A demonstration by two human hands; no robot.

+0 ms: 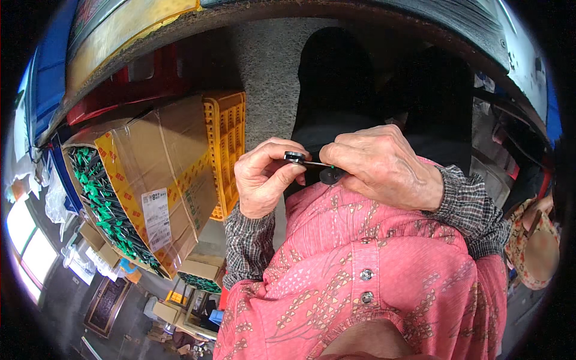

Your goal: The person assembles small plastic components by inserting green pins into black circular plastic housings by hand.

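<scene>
Head view looks down on a person's two bare hands, raised in front of the lap and close together. Thumb and fingers of the left hand point(264, 180) pinch a small, round black piece with a pale band point(294, 157). From it a thin, straight metallic strip point(315, 164) runs across to the right hand point(384, 168), whose bent fingers close on its other end; their exact grip is partly hidden. Just below those fingertips sits a dark, rounded piece point(330, 176); whether it is joined to the strip cannot be told.

Left of the hands stands a large, taped brown cardboard box point(186, 141), packed with slender green-and-black pieces point(102, 198), beside a yellow plastic lattice crate point(225, 150). Beyond the knees curves the worn edge of a desk point(138, 37).
</scene>
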